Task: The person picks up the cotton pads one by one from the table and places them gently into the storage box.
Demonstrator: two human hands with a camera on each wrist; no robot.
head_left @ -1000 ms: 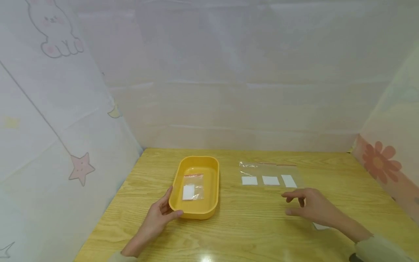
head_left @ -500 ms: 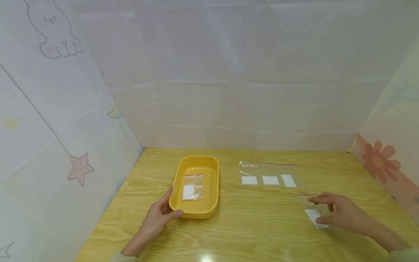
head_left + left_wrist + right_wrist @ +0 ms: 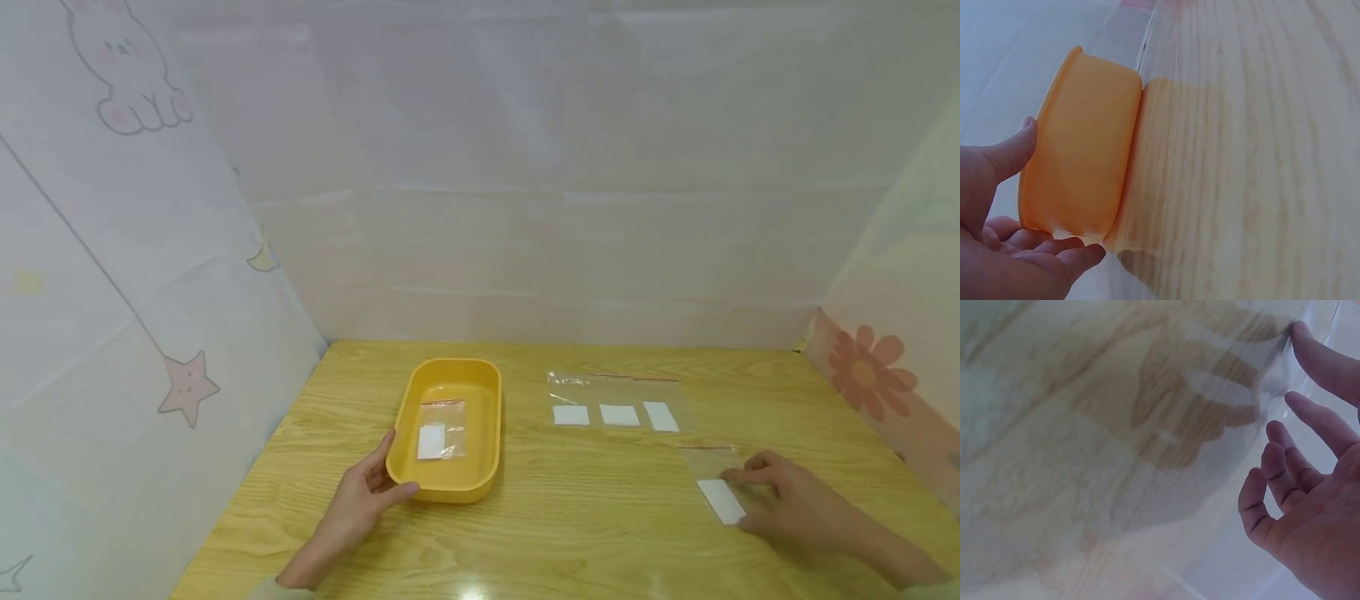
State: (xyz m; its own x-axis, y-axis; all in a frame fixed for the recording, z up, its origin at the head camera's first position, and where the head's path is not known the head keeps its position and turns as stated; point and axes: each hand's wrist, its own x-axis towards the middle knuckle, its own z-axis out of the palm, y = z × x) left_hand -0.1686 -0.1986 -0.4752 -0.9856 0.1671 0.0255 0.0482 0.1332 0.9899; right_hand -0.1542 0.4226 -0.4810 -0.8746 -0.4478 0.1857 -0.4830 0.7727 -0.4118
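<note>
A yellow plastic tray (image 3: 491,433) stands on the wooden table. My left hand (image 3: 356,497) holds its near left corner, thumb at the rim and fingers along the outer wall. Inside the tray lies a clear zip bag (image 3: 456,427) with a white card (image 3: 431,442) in it. Toward the right, my right hand (image 3: 798,504) touches the right edge of another clear zip bag (image 3: 705,462) holding a white card (image 3: 722,501). In the right wrist view, the thumb (image 3: 1322,362) and index finger (image 3: 1316,419) are spread apart at the bag's edge.
Behind the right hand, several clear zip bags (image 3: 615,387) lie in a row, with white cards (image 3: 619,415) in them. Printed white sheeting (image 3: 570,250) encloses the table (image 3: 577,517) at the back and both sides.
My right hand has moved right and down, from above the table to the edge of the single bag, which is now uncovered. The left hand and tray have stayed put.
</note>
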